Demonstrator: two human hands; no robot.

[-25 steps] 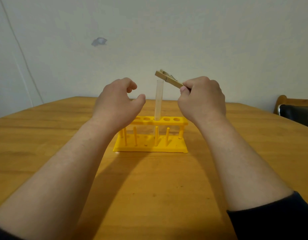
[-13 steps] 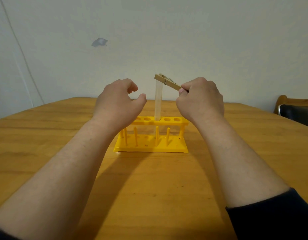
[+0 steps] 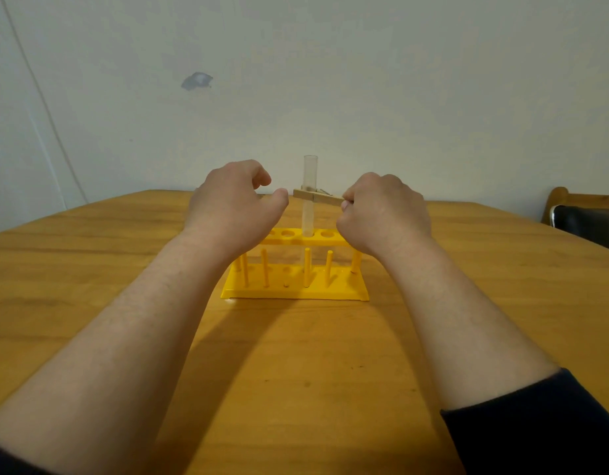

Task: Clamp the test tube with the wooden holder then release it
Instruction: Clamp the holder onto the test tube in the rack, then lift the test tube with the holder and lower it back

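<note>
A clear test tube [image 3: 309,173] stands upright in a yellow rack [image 3: 296,291] in the middle of the wooden table. A wooden holder [image 3: 317,196] crosses the tube about a third of the way down from its mouth, its jaws around the tube. My right hand [image 3: 382,214] grips the holder's handle end, just right of the tube. My left hand [image 3: 233,209] hovers left of the tube, fingers loosely curled with thumb and forefinger apart, holding nothing and hiding the rack's left end.
The rack has several free holes and upright pegs. The round wooden table [image 3: 90,269] ends at a pale wall behind. A dark chair [image 3: 584,219] with a wooden frame stands at the far right.
My right hand has lowered the wooden holder from the tube's mouth down onto the tube's upper part. The left hand has barely moved.
</note>
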